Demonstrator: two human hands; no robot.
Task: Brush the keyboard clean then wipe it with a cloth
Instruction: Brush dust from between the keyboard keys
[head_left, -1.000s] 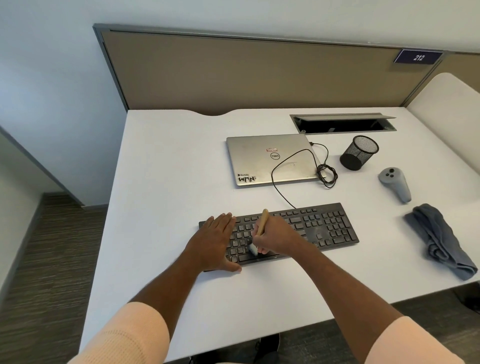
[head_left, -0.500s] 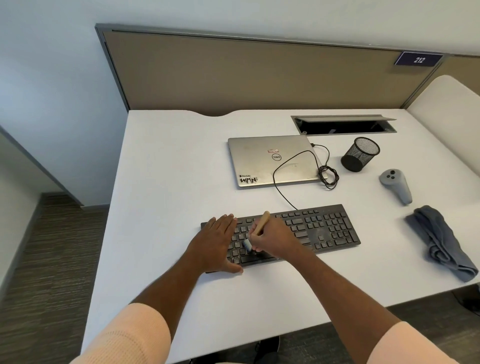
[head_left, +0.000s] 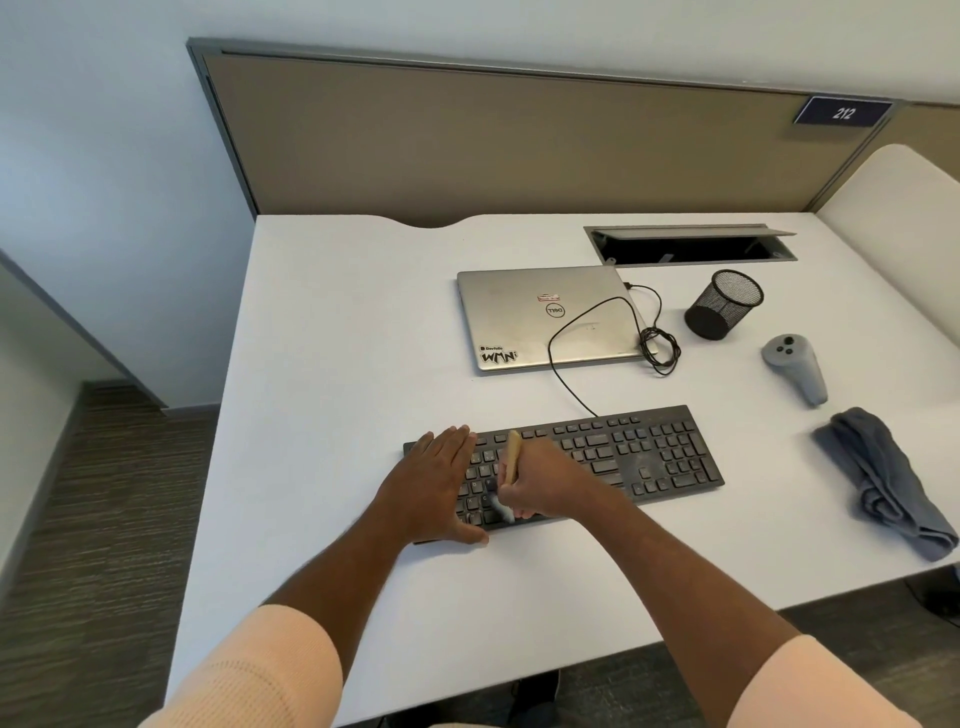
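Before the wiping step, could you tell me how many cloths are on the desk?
1: a grey cloth right of the keyboard, at the edge of the desk.

A dark blue sign (head_left: 842, 112) on the top right corner of the partition (head_left: 519, 140) carries the number "212" in white. The closed silver laptop (head_left: 587, 332) on the bench (head_left: 337, 364) has the round Dell logo (head_left: 555, 310) in the middle of its lid, upside down from where I stand. At the lid's near left corner a sticker (head_left: 498, 356) shows jagged black letters, "WMN", and a small black strip (head_left: 491, 348) just above it seems to read "Devfolio". A small red and white label (head_left: 548, 297) sits just beyond the logo, its print too small to read. The keyboard (head_left: 623, 452) keys bear pale legends, too fine to make out.
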